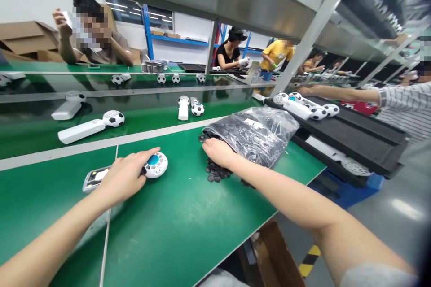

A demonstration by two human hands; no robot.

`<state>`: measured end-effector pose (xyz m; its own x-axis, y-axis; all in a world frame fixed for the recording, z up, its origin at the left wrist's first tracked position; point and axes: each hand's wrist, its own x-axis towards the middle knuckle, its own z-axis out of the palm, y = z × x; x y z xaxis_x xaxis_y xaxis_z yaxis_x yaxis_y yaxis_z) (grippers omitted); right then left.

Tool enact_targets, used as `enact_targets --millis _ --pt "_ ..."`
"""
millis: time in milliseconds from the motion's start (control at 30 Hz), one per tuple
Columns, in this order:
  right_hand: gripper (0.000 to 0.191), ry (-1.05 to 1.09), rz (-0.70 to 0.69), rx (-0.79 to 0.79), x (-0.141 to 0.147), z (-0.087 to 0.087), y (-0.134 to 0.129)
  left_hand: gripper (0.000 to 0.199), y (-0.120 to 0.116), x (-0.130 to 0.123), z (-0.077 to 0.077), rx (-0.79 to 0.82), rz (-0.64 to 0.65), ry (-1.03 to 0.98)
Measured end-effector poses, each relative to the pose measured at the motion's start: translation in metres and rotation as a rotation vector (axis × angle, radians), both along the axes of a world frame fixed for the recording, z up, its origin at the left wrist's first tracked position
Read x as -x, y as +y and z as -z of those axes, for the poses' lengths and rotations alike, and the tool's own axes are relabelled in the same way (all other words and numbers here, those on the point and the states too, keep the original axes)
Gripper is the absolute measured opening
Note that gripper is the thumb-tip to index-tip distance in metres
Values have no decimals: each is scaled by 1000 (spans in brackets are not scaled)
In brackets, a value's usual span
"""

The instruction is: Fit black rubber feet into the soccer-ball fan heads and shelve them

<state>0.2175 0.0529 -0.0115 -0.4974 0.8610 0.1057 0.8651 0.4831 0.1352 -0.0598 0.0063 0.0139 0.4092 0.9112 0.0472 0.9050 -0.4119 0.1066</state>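
My left hand (124, 179) lies over the narrow neck of a white handheld device, its fingers closed around it. The device's round football-shaped head (157, 164) has a blue centre and black patches removed or not visible; its clear-ended handle (94, 178) shows behind my wrist on the green tabletop. My right hand (218, 150) is pinched down into a pile of small black hexagonal pieces (217, 172), its fingertips partly hidden among them. They spill from the mouth of a clear plastic bag (256, 132) full of the same pieces.
Several football-headed devices, one nearby (87, 130), lie on the green conveyor (144, 121) beyond the tabletop. Black trays (363, 134) with more devices stand at the right. A slanted metal post (310, 31) rises behind the bag. Co-workers sit across the line; a striped-sleeved arm reaches in from the right.
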Motion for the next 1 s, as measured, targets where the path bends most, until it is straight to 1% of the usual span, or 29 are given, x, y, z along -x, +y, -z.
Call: enact_targets --millis 100,200,300,367,400,467,533,567,600,633,700,767,867,900,933,1000 --pt "20 -22 -25 21 1 1 -1 68 2 -1 0 7 -20 3" --pt "19 4 -32 22 -5 -2 3 69 -1 -2 0 4 -39 -12" --pt "23 86 -5 -13 -7 -10 7 68 -7 -4 1 26 -81 -53" --pt "25 151 5 -36 -3 -15 4 68 -11 -6 1 47 -103 -79" --pt "23 226 5 -27 2 -17 1 68 -13 -7 1 54 -102 -90" --pt "15 472 -15 62 14 -19 -10 69 -16 -10 1 59 -90 -111" --pt "8 767 -50 207 28 -17 -23 70 -18 -11 0 63 -84 -122" --pt "7 882 -69 275 34 -16 -30 70 -19 -12 -1 67 -85 -123" --pt "8 948 -87 324 40 -15 -35 70 -20 -13 -1 69 -88 -124" --pt "11 980 -101 355 45 -14 -40 70 -20 -13 -2 69 -90 -125" --pt "15 978 -115 389 52 -14 -47 69 -21 -14 -3 64 -93 -126" --pt "13 976 -106 439 55 -16 -51 68 -22 -14 -3 57 -92 -126" --pt "10 1090 -72 571 57 -19 -54 67 -22 -14 -3 55 -97 -126" --pt "10 1123 -77 577 57 -20 -54 67 -23 -14 -2 55 -98 -126" --pt "10 1126 -92 540 57 -21 -54 67 -23 -14 -2 52 -96 -127" --pt "9 1075 -129 396 57 -21 -55 67 -22 -12 -2 47 -83 -134"
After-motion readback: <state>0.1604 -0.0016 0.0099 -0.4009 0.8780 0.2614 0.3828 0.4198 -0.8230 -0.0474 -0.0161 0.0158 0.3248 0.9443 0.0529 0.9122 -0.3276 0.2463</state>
